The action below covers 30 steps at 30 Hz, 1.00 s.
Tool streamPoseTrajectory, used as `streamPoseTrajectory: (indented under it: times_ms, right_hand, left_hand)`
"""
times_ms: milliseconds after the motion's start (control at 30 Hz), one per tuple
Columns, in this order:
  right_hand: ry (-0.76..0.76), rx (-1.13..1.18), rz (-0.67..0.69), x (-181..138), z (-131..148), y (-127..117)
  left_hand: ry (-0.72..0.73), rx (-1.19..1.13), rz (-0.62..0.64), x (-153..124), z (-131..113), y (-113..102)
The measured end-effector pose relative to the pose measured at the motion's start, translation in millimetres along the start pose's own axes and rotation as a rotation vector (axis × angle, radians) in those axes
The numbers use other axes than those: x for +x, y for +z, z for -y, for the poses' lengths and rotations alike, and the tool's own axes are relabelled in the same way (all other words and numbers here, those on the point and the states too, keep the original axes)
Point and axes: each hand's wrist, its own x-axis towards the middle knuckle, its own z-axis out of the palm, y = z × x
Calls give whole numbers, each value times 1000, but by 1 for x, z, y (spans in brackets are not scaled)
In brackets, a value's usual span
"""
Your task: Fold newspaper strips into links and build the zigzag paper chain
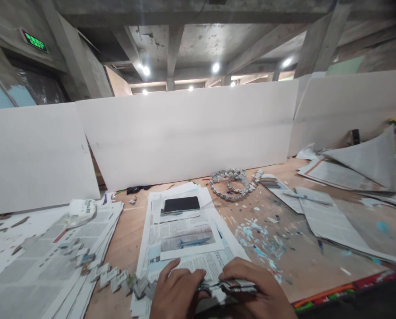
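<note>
At the far left of the frame a stack of newspapers (51, 261) lies on the wooden surface (304, 261), with a roll of tape (81, 212) near its upper edge. From the stack's lower right corner a folded paper chain (118, 279) runs toward the bottom centre, made of small interlocked newsprint links, grey and white with flecks of colour, in a zigzag row. At the bottom centre the left hand (176, 292) has its grip closed on the chain's near end, fingers curled over the links; just beside it the right hand (254, 290) has its grip pinched shut on the same strip of folded links, which shows between the two hands. Above them, mid-frame, a pile of newspaper sheets (184, 235) carries a dark phone (182, 204). Right of centre, a finished coil of paper chain (233, 181) sits near the white board (191, 133). Paper scraps (260, 239) are scattered below it. More open newspapers (350, 177) fill the right side.
</note>
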Motion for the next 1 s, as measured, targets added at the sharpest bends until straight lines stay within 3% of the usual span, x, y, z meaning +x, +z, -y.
streamPoseTrajectory:
  times_ms: [233,400,600,733,867,1000]
  right_hand:
    - [-30,17,-13,3,1,-2]
    - [-30,28,-4,5,3,-9]
    - [385,50,-67,11,6,-10]
    - [482,109,29,16,-1,-12]
    - [582,150,61,22,-9,-22]
    - [652,123,50,25,-15,-30]
  left_hand:
    - [37,0,122,5,6,-7]
    - [4,102,219,-3,24,-29]
    - [-195,121,425,-13,48,-59]
    - [-221,135,468,-15,63,-71]
    - [-272,168,525,-19,96,-91]
    - [-417,290,566,-25,160,-125]
